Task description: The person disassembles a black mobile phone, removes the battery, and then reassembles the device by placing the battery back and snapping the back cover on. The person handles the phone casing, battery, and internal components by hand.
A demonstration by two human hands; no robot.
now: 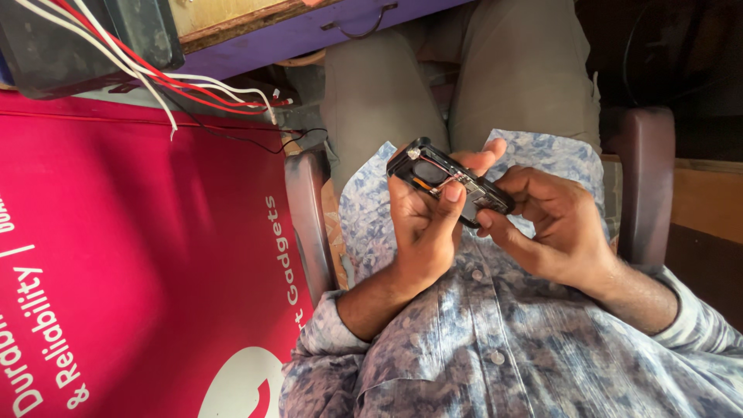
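Two bare hands are meeting over the person's lap, both closing on one small black plastic phone body with its back cover off (451,182). The left hand (422,224) is cradling it from below, palm up, thumb lying across the open back and fingertips curling round the far edge, which is keeping the exposed inside tilted toward the face. The right hand (553,224) is pinching the right end of the same shell between thumb and bent fingers, apparently to steady it; whether anything small is sitting under those fingertips, I cannot tell. So both hands are clenching the phone body, which is hovering above the blue-and-white patterned cotton shirt (503,340), near the middle of the scene and clear of any surface.

The shell is looking hard, matte and rounded at the corners, with a dark oval recess and a pale metallic strip showing inside. The shirt is looking soft and creased, with small round buttons down its front. Beyond it, grey trousers (464,77) are stretching away. Dark padded armrests (646,178) with a worn sheen are flanking the lap. To the left, a smooth magenta printed banner (139,255) is lying flat, and at its far edge thin red and white insulated wires (201,85) are trailing from a dusty black box (77,39) beside a purple drawer front with a bent metal handle (309,31).
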